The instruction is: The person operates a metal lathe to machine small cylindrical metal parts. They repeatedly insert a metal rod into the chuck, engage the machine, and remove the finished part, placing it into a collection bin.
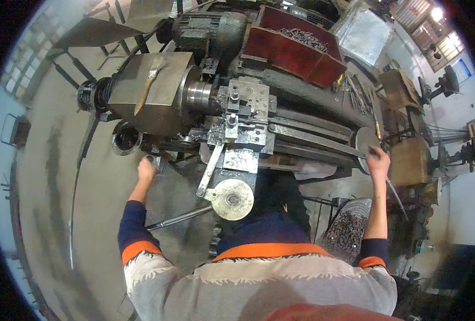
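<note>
My left hand (147, 168) is curled closed beside a small metal fitting (159, 162), below the lathe's headstock (165, 101); what its fingers hold is hidden. At the right end of the machine, my right hand (377, 160) has its fingers bent over the edge of a grey metal disc (363, 140). A flat metal bar (317, 140) runs from the disc to the tool post (248, 101). The shiny chuck (199, 95) sits left of that tool post. In front, a second link bar (211, 170) leads to a pale round disc (232, 199).
A wooden-handled brush (145, 96) lies on the headstock. Behind the lathe stands a red bin (285, 53) with small metal parts. Another container (348, 227) of parts is by my right arm. A long lever (181, 218) sticks out left of the pale disc.
</note>
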Action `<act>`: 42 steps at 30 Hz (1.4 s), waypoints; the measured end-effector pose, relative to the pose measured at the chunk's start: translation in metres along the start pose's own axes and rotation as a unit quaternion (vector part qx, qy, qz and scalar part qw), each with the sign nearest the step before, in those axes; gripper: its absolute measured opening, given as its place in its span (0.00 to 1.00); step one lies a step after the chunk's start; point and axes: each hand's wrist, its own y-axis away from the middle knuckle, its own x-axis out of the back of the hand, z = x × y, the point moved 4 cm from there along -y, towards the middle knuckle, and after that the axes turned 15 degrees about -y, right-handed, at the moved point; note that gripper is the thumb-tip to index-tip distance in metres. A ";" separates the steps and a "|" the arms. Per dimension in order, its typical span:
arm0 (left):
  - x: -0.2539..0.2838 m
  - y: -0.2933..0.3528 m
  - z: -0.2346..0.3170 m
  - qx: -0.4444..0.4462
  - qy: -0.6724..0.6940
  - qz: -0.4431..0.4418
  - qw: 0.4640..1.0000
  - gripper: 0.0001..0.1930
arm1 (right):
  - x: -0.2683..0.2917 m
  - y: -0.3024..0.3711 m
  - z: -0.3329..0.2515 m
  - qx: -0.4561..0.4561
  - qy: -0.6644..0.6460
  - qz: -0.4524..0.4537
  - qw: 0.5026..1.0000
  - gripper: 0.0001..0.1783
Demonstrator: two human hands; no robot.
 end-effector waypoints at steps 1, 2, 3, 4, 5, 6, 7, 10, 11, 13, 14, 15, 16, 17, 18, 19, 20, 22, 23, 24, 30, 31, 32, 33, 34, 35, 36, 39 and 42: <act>0.047 0.006 0.037 -0.023 -0.053 -0.021 0.998 0.16 | 0.004 -0.002 -0.018 0.017 0.007 0.007 1.000 0.21; 0.049 0.011 0.022 -0.061 -0.063 -0.015 0.996 0.16 | -0.005 -0.016 -0.040 0.048 -0.008 -0.007 0.999 0.21; 0.047 0.014 0.012 -0.047 -0.055 -0.011 0.997 0.17 | -0.019 -0.031 -0.069 0.090 -0.039 -0.034 0.995 0.21; 0.045 0.017 0.008 -0.043 -0.048 -0.010 0.998 0.18 | -0.031 -0.040 -0.096 0.125 -0.067 -0.058 0.988 0.20; 0.047 0.020 0.008 -0.042 -0.058 -0.028 0.997 0.18 | -0.045 -0.048 -0.118 0.144 -0.091 -0.086 0.982 0.21; 0.051 0.023 0.007 -0.036 -0.069 -0.042 0.996 0.19 | -0.063 -0.057 -0.143 0.167 -0.120 -0.114 0.972 0.21; 0.055 0.027 0.002 -0.028 -0.079 -0.057 0.995 0.20 | -0.082 -0.059 -0.184 0.138 -0.175 -0.173 0.959 0.21; 0.107 0.043 -0.009 -0.029 -0.048 -0.006 0.998 0.21 | -0.134 -0.056 -0.273 0.249 -0.210 -0.279 0.903 0.24; 0.147 0.051 -0.010 -0.037 0.016 0.021 0.999 0.21 | -0.159 -0.061 -0.287 0.267 -0.162 -0.294 0.903 0.24; 0.223 0.083 -0.039 0.004 -0.034 0.172 0.985 0.16 | -0.203 -0.052 -0.330 0.297 -0.176 -0.358 0.868 0.22; 0.274 0.100 -0.039 0.035 -0.026 0.228 0.973 0.15 | -0.228 -0.053 -0.338 0.304 -0.171 -0.377 0.858 0.20; 0.295 0.119 -0.071 0.107 -0.016 0.257 0.960 0.15 | -0.247 -0.045 -0.357 0.292 -0.107 -0.420 0.853 0.19; 0.302 0.139 -0.115 0.126 -0.029 0.294 0.947 0.16 | -0.261 -0.034 -0.372 0.279 -0.072 -0.455 0.842 0.18; 0.302 0.148 -0.149 0.143 -0.069 0.285 0.945 0.18 | -0.267 -0.031 -0.380 0.274 -0.050 -0.441 0.853 0.18; 0.290 0.159 -0.182 0.212 -0.112 0.213 0.947 0.22 | -0.272 -0.029 -0.385 0.267 -0.030 -0.429 0.863 0.17; 0.262 0.167 -0.213 0.261 -0.116 0.134 0.949 0.26 | -0.271 -0.027 -0.390 0.275 -0.021 -0.417 0.866 0.17; 0.234 0.183 -0.237 0.253 -0.134 0.203 0.936 0.28 | -0.269 -0.024 -0.395 0.285 -0.017 -0.410 0.866 0.17; 0.231 0.178 -0.174 0.257 -0.143 0.176 0.939 0.28 | -0.273 -0.034 -0.384 0.275 -0.013 -0.388 0.880 0.18; 0.249 0.196 -0.117 0.263 -0.123 0.219 0.931 0.27 | -0.274 -0.035 -0.381 0.276 -0.011 -0.392 0.877 0.18; 0.249 0.206 -0.095 0.257 -0.106 0.211 0.937 0.27 | -0.274 -0.034 -0.381 0.280 -0.006 -0.396 0.874 0.18; 0.254 0.240 -0.028 0.236 -0.090 0.170 0.953 0.22 | -0.271 -0.032 -0.387 0.302 0.013 -0.377 0.876 0.16; 0.259 0.238 -0.031 0.220 -0.069 0.151 0.961 0.21 | -0.266 -0.034 -0.387 0.321 -0.002 -0.360 0.876 0.16; 0.268 0.237 -0.025 0.188 -0.099 0.157 0.964 0.19 | -0.255 -0.034 -0.390 0.342 -0.015 -0.345 0.874 0.16; 0.280 0.234 -0.015 0.152 -0.124 0.164 0.967 0.18 | -0.242 -0.033 -0.390 0.361 -0.022 -0.327 0.873 0.17; 0.295 0.232 -0.002 0.115 -0.150 0.170 0.967 0.16 | -0.226 -0.029 -0.390 0.392 -0.142 -0.339 0.844 0.16; 0.315 0.230 0.022 0.067 -0.119 0.216 0.967 0.15 | -0.203 -0.015 -0.390 0.473 -0.246 -0.297 0.792 0.15; 0.325 0.217 0.044 -0.004 0.130 0.219 0.967 0.16 | -0.188 -0.003 -0.391 0.502 -0.305 -0.291 0.755 0.16; 0.354 0.190 0.131 -0.159 0.552 0.104 0.812 0.18 | -0.164 0.034 -0.392 0.546 -0.397 -0.241 0.697 0.21; 0.355 0.173 0.215 -0.232 0.604 -0.049 0.761 0.19 | -0.158 0.049 -0.387 0.532 -0.374 -0.230 0.724 0.21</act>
